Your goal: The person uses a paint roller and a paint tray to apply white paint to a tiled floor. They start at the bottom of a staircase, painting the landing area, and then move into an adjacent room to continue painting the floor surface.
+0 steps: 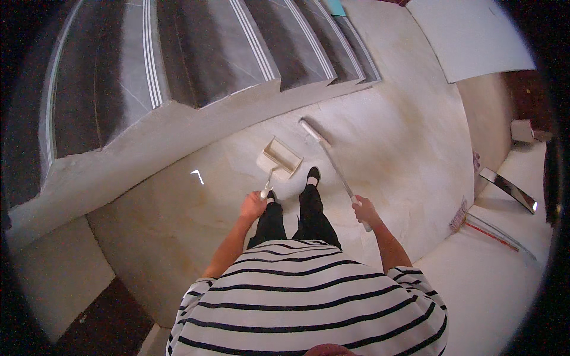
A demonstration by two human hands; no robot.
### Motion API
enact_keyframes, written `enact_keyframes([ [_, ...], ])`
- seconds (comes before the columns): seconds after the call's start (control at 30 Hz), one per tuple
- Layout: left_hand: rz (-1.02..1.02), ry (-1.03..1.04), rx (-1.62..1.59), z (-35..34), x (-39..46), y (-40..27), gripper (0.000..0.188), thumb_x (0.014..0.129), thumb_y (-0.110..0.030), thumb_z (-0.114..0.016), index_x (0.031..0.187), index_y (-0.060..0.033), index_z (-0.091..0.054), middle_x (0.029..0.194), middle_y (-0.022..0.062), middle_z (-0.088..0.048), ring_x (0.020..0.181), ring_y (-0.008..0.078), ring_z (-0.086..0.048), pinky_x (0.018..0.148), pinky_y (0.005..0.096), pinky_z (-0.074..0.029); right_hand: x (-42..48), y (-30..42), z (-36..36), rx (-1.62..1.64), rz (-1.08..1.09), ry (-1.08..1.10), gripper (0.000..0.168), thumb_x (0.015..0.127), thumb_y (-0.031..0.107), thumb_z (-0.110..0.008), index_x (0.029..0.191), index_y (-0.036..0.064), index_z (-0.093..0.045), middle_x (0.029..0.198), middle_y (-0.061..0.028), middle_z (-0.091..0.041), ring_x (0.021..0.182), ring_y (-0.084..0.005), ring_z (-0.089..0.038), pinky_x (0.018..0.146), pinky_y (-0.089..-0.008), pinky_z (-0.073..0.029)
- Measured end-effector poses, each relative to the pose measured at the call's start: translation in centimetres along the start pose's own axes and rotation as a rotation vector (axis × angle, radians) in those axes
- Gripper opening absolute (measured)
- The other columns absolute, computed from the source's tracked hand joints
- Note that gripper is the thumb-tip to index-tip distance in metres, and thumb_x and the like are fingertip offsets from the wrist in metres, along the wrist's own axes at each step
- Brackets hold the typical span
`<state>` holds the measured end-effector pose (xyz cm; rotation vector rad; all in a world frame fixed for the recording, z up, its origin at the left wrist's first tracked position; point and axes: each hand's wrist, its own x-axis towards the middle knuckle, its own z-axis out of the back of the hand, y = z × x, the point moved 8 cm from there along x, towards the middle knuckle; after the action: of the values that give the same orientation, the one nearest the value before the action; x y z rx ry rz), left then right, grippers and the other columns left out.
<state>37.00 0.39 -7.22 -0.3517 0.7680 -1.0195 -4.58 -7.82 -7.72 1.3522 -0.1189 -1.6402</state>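
My left hand (254, 205) is closed around the upright handle of a cream long-handled dustpan (281, 161), whose ribbed pan lies ahead of my feet. In my right hand (366, 210) is the pale shaft of a broom (335, 165). Its long, narrow head (315, 131) rests on the floor beyond the dustpan, a little to the right. The broom head and the pan are apart. I cannot make out any debris in the part of the pan that shows.
Dark stone stairs (213, 49) with white-striped edges rise at the upper left. A mop (458, 216) with a red handle lies near the right wall, by a tilted mirror-like panel (512, 192). A small white box (522, 130) sits farther right. Glossy beige floor (401, 147) surrounds my feet.
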Motion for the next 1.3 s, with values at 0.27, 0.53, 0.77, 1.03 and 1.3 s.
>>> enact_keyframes([
  [0.27,-0.055,-0.01,0.121,1.8,0.1,-1.8,0.026,0.079,-0.029,-0.055,0.087,-0.0057,-0.064,0.086,0.0218,-0.063,0.084,0.0402,-0.06,0.073,0.0473,-0.048,5.2,-1.6,-9.5,-0.051,0.206,-0.029,0.031,0.081,0.013,-0.054,0.11,0.005,-0.051,0.058,-0.0104,-0.051,0.043,-0.0217,-0.052,0.038,-0.0351,-0.044],
  [0.53,-0.061,-0.008,0.104,1.4,-0.2,-0.3,0.029,0.079,-0.029,-0.057,0.086,-0.0012,-0.061,0.079,0.0217,-0.062,0.076,0.0389,-0.062,0.066,0.0452,-0.048,-7.8,-3.4,-9.8,0.05,-0.022,0.21,0.051,0.084,0.021,-0.054,0.132,0.01,-0.042,0.062,-0.0067,-0.054,0.046,-0.0158,-0.052,0.043,-0.0306,-0.046],
  [0.77,-0.033,-0.024,0.03,1.2,-3.0,3.7,0.025,0.078,-0.025,-0.058,0.082,-0.0008,-0.061,0.079,0.0238,-0.061,0.077,0.041,-0.06,0.065,0.0476,-0.047,-1.4,1.6,-10.8,-0.102,0.302,-0.032,0.048,0.082,0.019,-0.053,0.128,0.01,-0.046,0.066,-0.0134,-0.058,0.047,-0.0217,-0.056,0.044,-0.035,-0.048],
  [1.03,-0.078,-0.121,0.112,1.7,-1.2,2.9,0.027,0.078,-0.024,-0.06,0.079,0.0021,-0.06,0.076,0.0252,-0.059,0.073,0.0422,-0.059,0.063,0.0465,-0.047,1.7,-0.4,-12.7,-0.327,0.344,0.082,0.046,0.079,0.022,-0.055,0.124,0.01,-0.05,0.088,-0.0226,-0.062,0.073,-0.0361,-0.062,0.065,-0.0414,-0.05],
  [1.3,0.019,0.012,0.091,-1.1,-1.2,5.0,0.031,0.077,-0.027,-0.062,0.076,0.0034,-0.06,0.071,0.0252,-0.059,0.067,0.0403,-0.061,0.061,0.0459,-0.047,-9.5,-5.6,-1.4,0.034,-0.071,0.267,0.048,0.084,0.02,-0.061,0.129,0.014,-0.047,0.067,-0.0125,-0.06,0.045,-0.0152,-0.051,0.043,-0.0339,-0.045],
])
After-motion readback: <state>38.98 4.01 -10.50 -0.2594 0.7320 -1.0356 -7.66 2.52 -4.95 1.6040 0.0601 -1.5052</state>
